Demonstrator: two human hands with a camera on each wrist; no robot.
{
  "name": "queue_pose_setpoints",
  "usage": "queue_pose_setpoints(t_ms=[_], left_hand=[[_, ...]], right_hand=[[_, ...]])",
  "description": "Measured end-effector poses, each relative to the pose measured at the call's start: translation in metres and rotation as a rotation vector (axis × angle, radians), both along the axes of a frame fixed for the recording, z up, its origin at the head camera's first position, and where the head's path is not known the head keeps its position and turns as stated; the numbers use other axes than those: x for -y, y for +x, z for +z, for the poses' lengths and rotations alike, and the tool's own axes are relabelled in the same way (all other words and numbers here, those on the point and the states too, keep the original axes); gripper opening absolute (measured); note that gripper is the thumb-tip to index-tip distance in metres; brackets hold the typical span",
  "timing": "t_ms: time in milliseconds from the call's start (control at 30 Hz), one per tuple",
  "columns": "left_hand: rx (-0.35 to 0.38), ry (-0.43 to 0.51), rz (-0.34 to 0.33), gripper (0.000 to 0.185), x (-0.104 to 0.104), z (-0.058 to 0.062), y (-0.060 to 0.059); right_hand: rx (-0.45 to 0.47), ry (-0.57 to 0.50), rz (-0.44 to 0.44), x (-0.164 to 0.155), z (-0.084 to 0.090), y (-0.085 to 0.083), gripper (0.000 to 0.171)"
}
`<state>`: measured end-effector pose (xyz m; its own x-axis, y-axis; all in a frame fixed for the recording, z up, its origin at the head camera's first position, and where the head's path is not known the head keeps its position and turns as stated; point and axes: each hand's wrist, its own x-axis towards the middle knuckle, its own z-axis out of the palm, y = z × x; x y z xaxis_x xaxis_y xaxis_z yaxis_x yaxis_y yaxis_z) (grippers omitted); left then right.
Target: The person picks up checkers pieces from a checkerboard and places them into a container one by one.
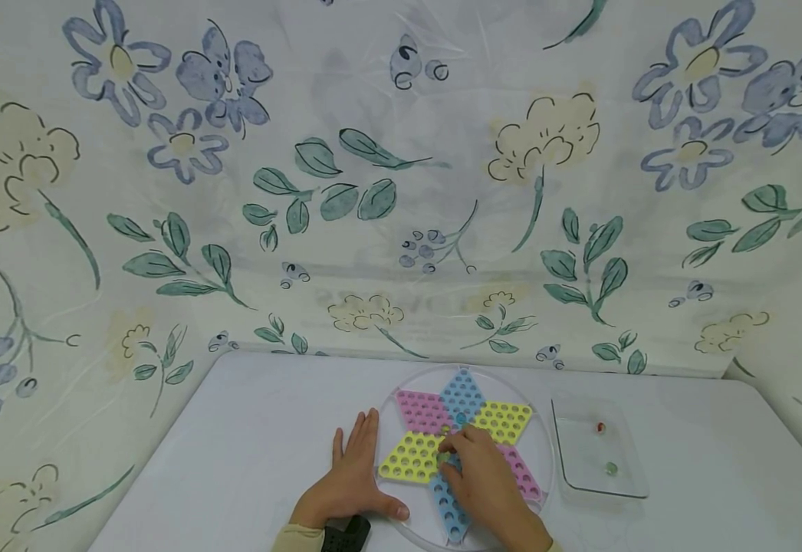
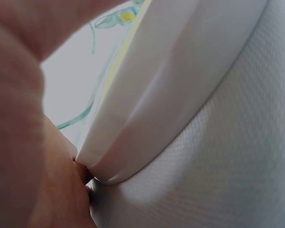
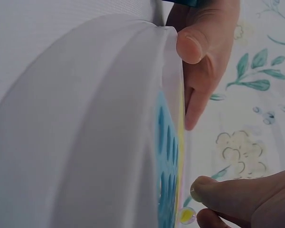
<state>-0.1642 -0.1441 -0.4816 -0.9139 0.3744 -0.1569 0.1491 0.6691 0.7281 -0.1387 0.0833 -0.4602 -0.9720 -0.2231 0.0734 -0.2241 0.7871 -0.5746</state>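
A round white Chinese checkers board (image 1: pixel 411 457) with a pink, yellow and blue star of holes lies on the table. My left hand (image 1: pixel 354 477) is spread at its left rim, thumb resting along the near edge. My right hand (image 1: pixel 481 475) is over the middle of the star, fingers bent downward. In the right wrist view, my right thumb (image 3: pixel 213 190) and a finger stand slightly apart, beside a clear marble with a yellow core (image 3: pixel 187 215). A blue marble (image 1: pixel 461 419) and a yellowish one (image 1: pixel 445 431) sit near the centre. The right palm hides part of the board.
To the right of the board stands a clear plastic box (image 1: pixel 604 488) with a reddish marble (image 1: pixel 601 428) and a green marble (image 1: pixel 611 468) in it. A flower-printed sheet (image 1: pixel 373 253) hangs behind the white table (image 1: pixel 256 414) and at its sides.
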Motion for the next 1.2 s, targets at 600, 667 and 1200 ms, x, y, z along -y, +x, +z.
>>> queue_pose_setpoints(t_ms=[600,667,1200], left_hand=[[-0.001,0.000,-0.005,0.145,0.000,0.002,0.001],[0.001,-0.004,-0.006,0.146,0.000,0.001,0.001],[0.018,-0.004,-0.003,0.148,0.000,0.002,0.000]], right_hand=[[-0.073,-0.009,-0.002,-0.006,0.003,-0.001,0.018],[-0.073,-0.011,-0.003,-0.008,0.005,-0.001,0.019],[-0.113,-0.051,-0.084,-0.022,0.014,-0.006,0.016]])
